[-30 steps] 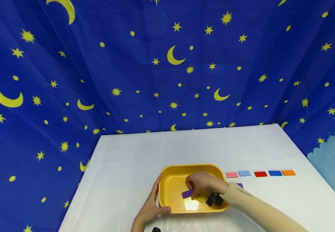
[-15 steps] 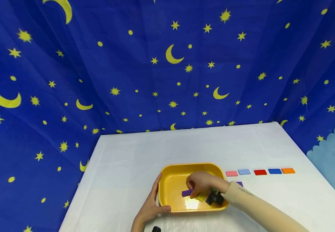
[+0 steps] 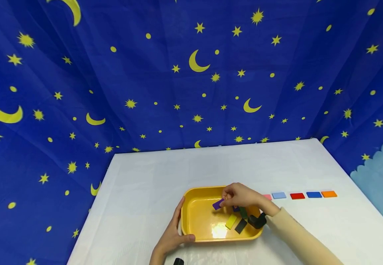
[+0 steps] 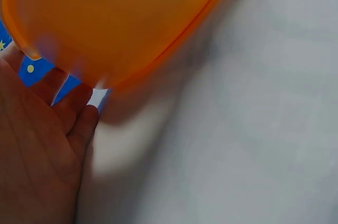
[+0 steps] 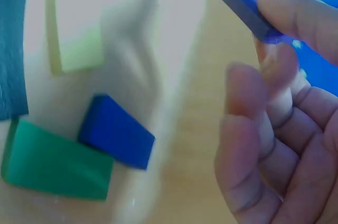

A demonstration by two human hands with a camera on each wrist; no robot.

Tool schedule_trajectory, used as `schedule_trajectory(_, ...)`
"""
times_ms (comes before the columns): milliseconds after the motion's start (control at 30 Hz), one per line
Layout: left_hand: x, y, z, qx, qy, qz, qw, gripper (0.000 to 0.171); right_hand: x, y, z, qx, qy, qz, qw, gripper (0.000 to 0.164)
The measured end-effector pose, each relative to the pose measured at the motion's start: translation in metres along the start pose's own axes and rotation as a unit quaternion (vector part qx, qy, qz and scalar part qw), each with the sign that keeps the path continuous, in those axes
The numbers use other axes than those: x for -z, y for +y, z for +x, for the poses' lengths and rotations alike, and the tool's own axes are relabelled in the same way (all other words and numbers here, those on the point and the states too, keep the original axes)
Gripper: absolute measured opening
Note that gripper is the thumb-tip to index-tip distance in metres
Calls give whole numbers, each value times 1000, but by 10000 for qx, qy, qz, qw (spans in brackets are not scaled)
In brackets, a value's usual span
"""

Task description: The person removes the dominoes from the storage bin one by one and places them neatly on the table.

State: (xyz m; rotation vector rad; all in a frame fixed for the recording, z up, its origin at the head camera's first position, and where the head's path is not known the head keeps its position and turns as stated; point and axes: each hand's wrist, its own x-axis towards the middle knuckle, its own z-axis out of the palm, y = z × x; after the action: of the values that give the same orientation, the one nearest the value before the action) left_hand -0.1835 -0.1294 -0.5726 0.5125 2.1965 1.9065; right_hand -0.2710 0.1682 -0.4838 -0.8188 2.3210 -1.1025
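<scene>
Purple block (image 3: 217,204) in right hand (image 3: 240,195) above tray (image 3: 198,221); room toward left edge (image 3: 183,222).

Blue curtain (image 3: 178,88) with yellow moons and stars behind a white table (image 3: 145,191).

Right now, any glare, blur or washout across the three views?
Head: white glare patch on the floor of the yellow tray; left wrist: white table looks soft, with a blurry-edged shadow across it; right wrist: hazy and washed out, the yellow block bleached nearly white toward the top edge.
</scene>
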Motion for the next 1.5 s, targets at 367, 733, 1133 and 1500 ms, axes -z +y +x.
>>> schedule_trajectory(367,-1,-3,1,-72,-12,8,10000,114,41,29,-48,-1171,1695,1067,9727,32)
schedule_trajectory(733,-1,-1,-1,-70,87,53,9999,112,55,87,-120,-2353,2318,1213,9360,41)
schedule_trajectory(1133,-2,-2,1,22,61,-52,10000,113,47,114,-157,-2906,2036,688,9324,38)
schedule_trajectory(1500,-1,-4,1,-15,94,-7,10000,114,40,120,-158,-2903,2190,4,9315,36)
